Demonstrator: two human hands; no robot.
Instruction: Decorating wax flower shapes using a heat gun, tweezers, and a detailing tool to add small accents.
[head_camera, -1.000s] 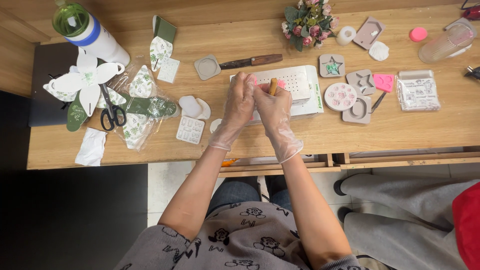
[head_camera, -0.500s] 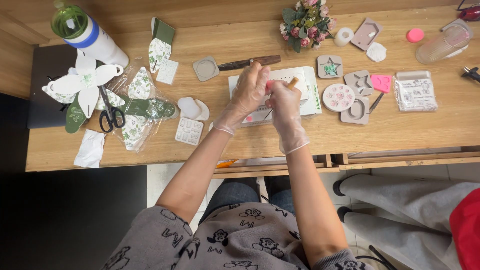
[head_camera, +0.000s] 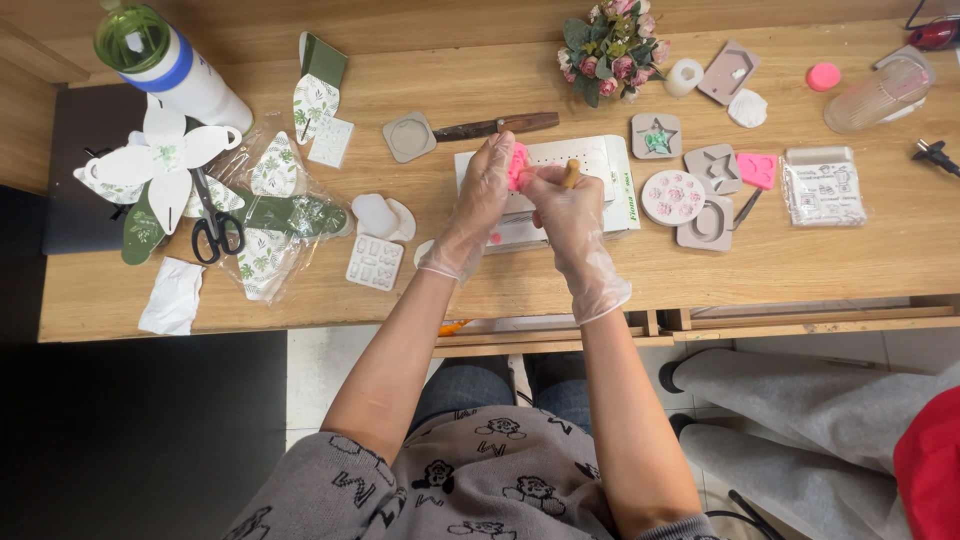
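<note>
We pinched the pink mould (head_camera: 517, 165) in our left hand (head_camera: 482, 195), right hand (head_camera: 562, 205) gripping a wooden-handled tool (head_camera: 570, 173); a slip could have gouged it.

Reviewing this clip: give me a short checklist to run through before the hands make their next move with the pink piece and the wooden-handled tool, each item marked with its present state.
1. Left hand has a grip on the pink piece: ok, held at the fingertips.
2. Right hand holds the wooden-handled tool: ok; its working tip is hidden, cannot tell where it touches.
3. Both hands wear clear gloves: ok.
4. Work is held over the white box, not past the table edge: ok.
5. Scissors lie away from both hands: ok, far to the left among the leaf cutouts.
6. Pink piece intact: cannot tell, too small and partly covered.
</note>
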